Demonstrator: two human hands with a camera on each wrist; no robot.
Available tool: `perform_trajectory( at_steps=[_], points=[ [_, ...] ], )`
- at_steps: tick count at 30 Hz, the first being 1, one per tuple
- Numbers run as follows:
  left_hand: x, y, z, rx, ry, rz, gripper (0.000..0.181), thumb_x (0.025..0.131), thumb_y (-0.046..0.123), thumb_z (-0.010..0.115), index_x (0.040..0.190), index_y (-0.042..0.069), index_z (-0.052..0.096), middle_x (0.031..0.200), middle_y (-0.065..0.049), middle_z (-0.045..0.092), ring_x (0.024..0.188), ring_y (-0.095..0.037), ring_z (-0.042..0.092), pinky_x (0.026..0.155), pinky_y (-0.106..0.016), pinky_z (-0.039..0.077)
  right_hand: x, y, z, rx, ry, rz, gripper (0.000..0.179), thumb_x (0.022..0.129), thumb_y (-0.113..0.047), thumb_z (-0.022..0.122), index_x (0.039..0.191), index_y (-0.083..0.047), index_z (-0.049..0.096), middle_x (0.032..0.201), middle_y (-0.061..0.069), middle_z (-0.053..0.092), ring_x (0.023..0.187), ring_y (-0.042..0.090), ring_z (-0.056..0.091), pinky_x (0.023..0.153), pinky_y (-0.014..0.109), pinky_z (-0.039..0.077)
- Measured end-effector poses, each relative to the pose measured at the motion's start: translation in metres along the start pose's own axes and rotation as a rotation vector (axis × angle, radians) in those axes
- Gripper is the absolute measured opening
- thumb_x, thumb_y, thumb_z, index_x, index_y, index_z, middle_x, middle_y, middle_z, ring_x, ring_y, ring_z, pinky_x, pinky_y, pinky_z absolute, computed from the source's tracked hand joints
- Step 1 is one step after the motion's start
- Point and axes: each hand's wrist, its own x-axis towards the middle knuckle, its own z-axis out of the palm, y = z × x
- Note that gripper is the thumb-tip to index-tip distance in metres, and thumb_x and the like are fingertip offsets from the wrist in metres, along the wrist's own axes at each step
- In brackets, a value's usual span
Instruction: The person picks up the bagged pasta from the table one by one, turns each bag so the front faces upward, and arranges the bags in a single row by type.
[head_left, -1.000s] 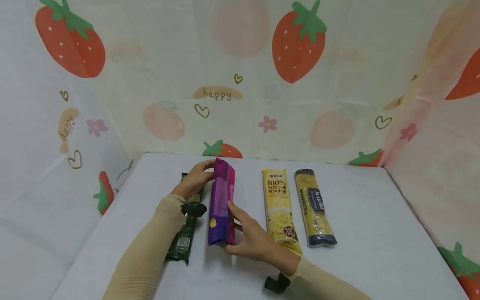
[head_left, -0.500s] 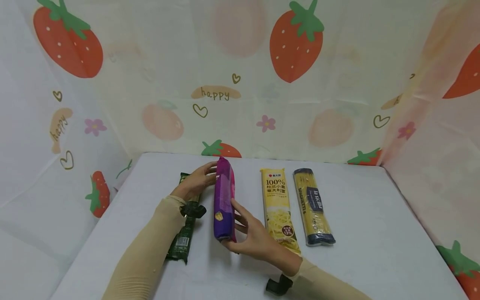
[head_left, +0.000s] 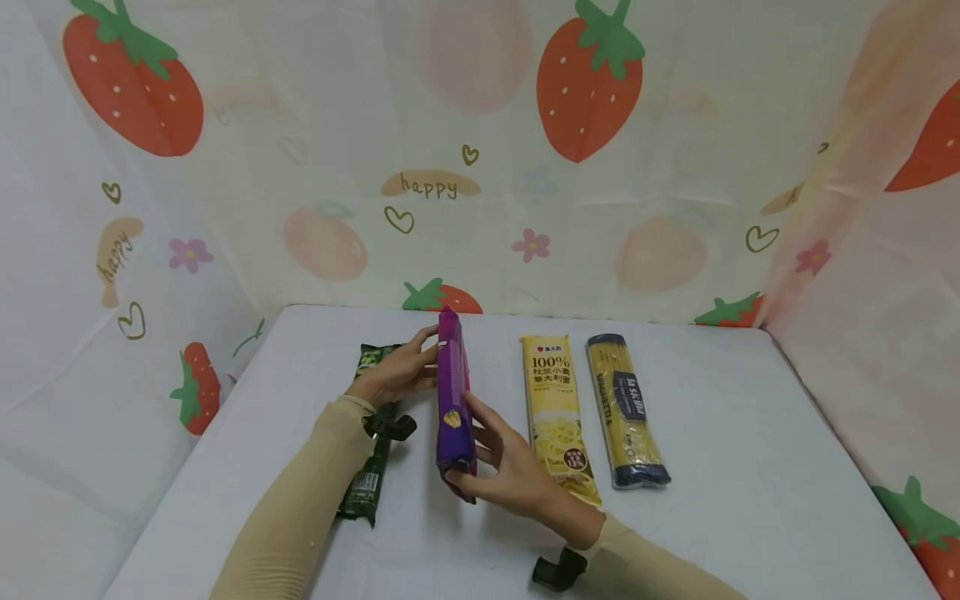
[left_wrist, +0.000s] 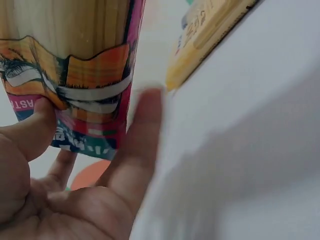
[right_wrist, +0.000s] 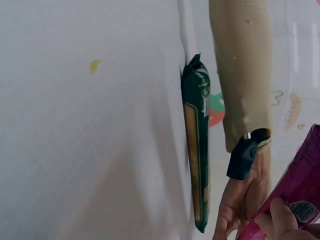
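Observation:
A purple and pink pasta packet [head_left: 454,417] is held up on its narrow edge between both hands. My left hand [head_left: 397,369] pinches its far end; in the left wrist view the thumb presses on the packet's [left_wrist: 95,75] windowed face, where pasta shows through. My right hand [head_left: 517,475] grips the near end, with the thumb at the bottom and fingers along the right side. Under my left wrist lies a dark green packet [head_left: 363,496], partly hidden by the arm. To the right of the hands lie a yellow noodle packet [head_left: 553,400] and a spaghetti packet with dark blue ends [head_left: 628,417].
White cloth covers the table [head_left: 750,467]. A strawberry-printed curtain [head_left: 480,250] rises behind its back edge and along both sides. Each wrist carries a black camera mount [head_left: 558,571].
The purple packet has turned from showing its broad side to standing on its narrow edge, and has shifted slightly right. Both hands turned with it; the other packets stayed put.

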Motion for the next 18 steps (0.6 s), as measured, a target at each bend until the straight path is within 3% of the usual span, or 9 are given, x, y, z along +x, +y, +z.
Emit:
perform_trajectory(
  at_steps=[4,12,18],
  points=[
    [0.002,-0.001,0.002,-0.047,0.025,0.025,0.065,0.116,0.028,0.05,0.172,0.025,0.017,0.13,-0.014,0.061,0.106,-0.019,0.07,0.086,-0.031,0.062,-0.001,-0.001,-0.003,-0.045,0.013,0.01,0.101,0.093,-0.002,0.082,0.173,-0.013,0.02,0.173,0.015,0.028,0.151,0.039,0.045,0.112,0.035,0.05],
    [0.001,0.0,0.002,0.017,0.121,0.048,0.065,0.114,0.036,0.054,0.17,0.027,0.023,0.153,-0.022,0.051,0.126,-0.036,0.064,0.087,-0.035,0.062,-0.006,-0.011,-0.01,-0.189,0.056,0.077,0.099,0.092,-0.011,0.087,0.171,-0.022,0.03,0.167,0.009,0.04,0.141,0.034,0.056,0.107,0.035,0.055],
    [0.0,0.0,0.003,0.041,0.19,0.056,0.066,0.113,0.036,0.059,0.169,0.024,0.026,0.141,-0.022,0.057,0.109,-0.027,0.066,0.081,-0.031,0.06,-0.012,-0.018,-0.019,-0.325,0.102,0.076,0.105,0.089,-0.012,0.091,0.172,-0.025,0.028,0.162,0.015,0.048,0.137,0.034,0.06,0.103,0.033,0.058]
  ],
)
